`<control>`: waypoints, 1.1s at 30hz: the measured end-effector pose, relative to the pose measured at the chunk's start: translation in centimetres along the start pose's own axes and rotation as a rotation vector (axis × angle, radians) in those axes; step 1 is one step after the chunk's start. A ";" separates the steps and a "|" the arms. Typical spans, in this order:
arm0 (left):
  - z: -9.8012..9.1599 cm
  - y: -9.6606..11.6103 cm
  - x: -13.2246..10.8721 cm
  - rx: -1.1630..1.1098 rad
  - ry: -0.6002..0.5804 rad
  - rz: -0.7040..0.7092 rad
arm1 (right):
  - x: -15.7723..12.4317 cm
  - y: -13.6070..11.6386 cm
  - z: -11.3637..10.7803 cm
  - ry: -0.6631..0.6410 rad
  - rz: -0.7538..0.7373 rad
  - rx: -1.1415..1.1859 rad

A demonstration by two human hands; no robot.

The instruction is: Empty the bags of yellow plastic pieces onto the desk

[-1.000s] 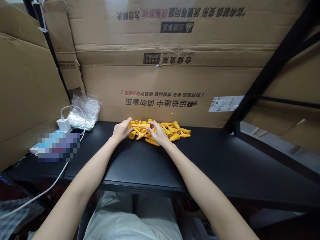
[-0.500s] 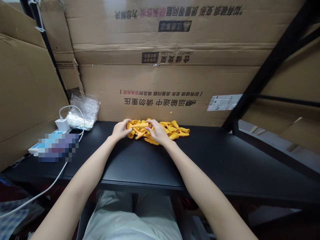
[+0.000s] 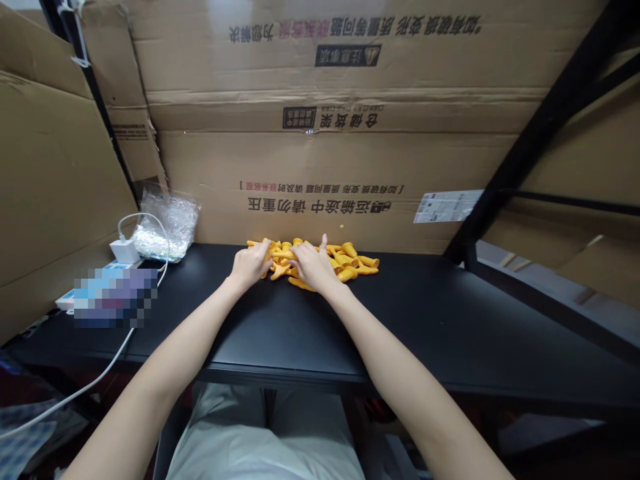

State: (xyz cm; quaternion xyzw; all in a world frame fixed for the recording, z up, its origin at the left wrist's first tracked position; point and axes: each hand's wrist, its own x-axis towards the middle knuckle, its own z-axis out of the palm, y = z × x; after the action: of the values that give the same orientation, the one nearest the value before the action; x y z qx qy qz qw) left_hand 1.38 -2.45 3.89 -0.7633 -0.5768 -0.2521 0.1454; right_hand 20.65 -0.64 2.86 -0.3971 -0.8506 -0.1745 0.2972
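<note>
Between my two hands is an orange-yellow plastic piece (image 3: 282,255), tube-like where it shows. My left hand (image 3: 251,265) is closed round its left end, thumb on the near side. The fingers of my right hand (image 3: 314,267) pinch its right end, with one finger raised. Much of the piece is hidden by my fingers. Around and behind my hands lies a heap of similar orange-yellow pieces (image 3: 347,273), some hollow and cup-ended, some branched.
The black tabletop (image 3: 280,333) backs onto a cardboard wall (image 3: 325,160) with printed text. At the left are a clear plastic bag (image 3: 167,223), a white charger (image 3: 125,251) and its cable (image 3: 107,363). A black metal post (image 3: 520,147) slants up on the right.
My left hand has rolled over the piece's left end, covering more of it. My right hand has shifted slightly, with one finger now lifted.
</note>
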 end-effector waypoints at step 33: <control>0.4 -1.1 0.2 -0.128 -0.184 -0.122 | -0.1 -0.5 0.0 -0.103 -0.064 -0.074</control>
State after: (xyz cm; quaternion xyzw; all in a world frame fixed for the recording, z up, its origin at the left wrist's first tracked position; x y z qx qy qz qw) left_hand 0.49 -1.78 3.55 -0.7545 -0.6156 -0.2259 0.0272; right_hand 20.35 -0.99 2.81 -0.3887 -0.8700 -0.1948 0.2324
